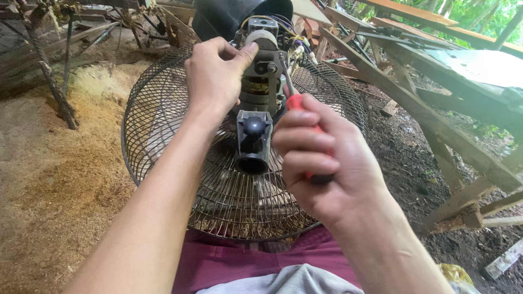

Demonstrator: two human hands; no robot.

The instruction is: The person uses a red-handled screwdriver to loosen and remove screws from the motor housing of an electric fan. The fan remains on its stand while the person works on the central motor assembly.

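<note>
Centre frame, over person's lap: bare fan motor (260, 81), grey metal with copper windings and loose coloured wires, sits behind round wire fan guard (163, 109). Motor's left flank hidden by left hand (215, 76), fingers wrapped round housing. Right hand (321, 158) closed on red-handled screwdriver (297, 103); handle mostly buried in fist, thin steel shank meets motor, tip hard to make out. Black plastic cover (229, 16) cut off at top. Sawdust-strewn ground (49, 163) left, rough wooden beams (436, 130) right.
</note>
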